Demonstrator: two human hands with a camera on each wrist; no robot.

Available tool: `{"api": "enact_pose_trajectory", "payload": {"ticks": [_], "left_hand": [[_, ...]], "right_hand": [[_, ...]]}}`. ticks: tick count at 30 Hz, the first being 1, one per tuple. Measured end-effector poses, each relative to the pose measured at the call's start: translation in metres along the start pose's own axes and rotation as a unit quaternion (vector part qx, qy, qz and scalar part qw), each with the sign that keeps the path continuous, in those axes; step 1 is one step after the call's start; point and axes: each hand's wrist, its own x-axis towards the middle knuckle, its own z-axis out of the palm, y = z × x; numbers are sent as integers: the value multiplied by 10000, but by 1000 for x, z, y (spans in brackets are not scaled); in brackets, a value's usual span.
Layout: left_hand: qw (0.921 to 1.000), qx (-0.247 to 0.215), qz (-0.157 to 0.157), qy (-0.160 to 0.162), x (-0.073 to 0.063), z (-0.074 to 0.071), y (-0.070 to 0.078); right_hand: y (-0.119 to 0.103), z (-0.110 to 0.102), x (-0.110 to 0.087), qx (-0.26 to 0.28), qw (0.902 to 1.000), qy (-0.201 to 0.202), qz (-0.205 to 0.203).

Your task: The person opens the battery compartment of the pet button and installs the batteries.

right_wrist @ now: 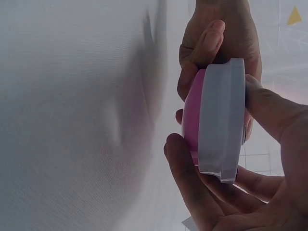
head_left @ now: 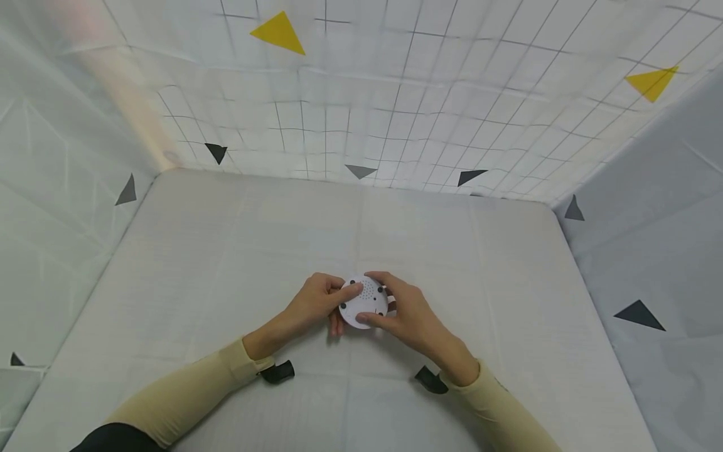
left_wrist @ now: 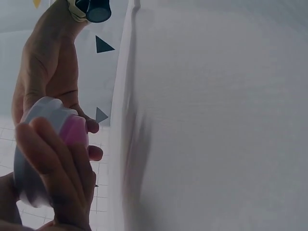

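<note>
Both hands hold a round white device with a pink domed face, raised over the table. In the head view its flat white underside (head_left: pixel 357 307) faces up, showing a patch of small holes and several dark round feet. The pink dome (right_wrist: pixel 192 113) faces down, as the right wrist view shows. My left hand (head_left: pixel 317 300) grips the left side, thumb on the underside and fingers underneath. From the right, my right hand (head_left: pixel 415 317) holds the rim between thumb and curled fingers. In the left wrist view, the left fingers (left_wrist: pixel 60 163) overlap the pink part.
A white-covered table (head_left: pixel 271 232) lies under the hands. Behind it hangs a white sheet (head_left: pixel 361 81) with grid lines and yellow and dark triangles. Grey-white sheets flank both sides. A dark wrist mount (head_left: pixel 278 372) hangs at the left cuff, another (head_left: pixel 432 380) at the right.
</note>
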Motion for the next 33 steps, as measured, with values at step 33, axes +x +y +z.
{"api": "enact_pose_trajectory", "payload": {"ticks": [33], "left_hand": [[9994,41,84,-329,4,-23,10]], "right_hand": [[14,-10,6,785,9952,-362,461]]}}
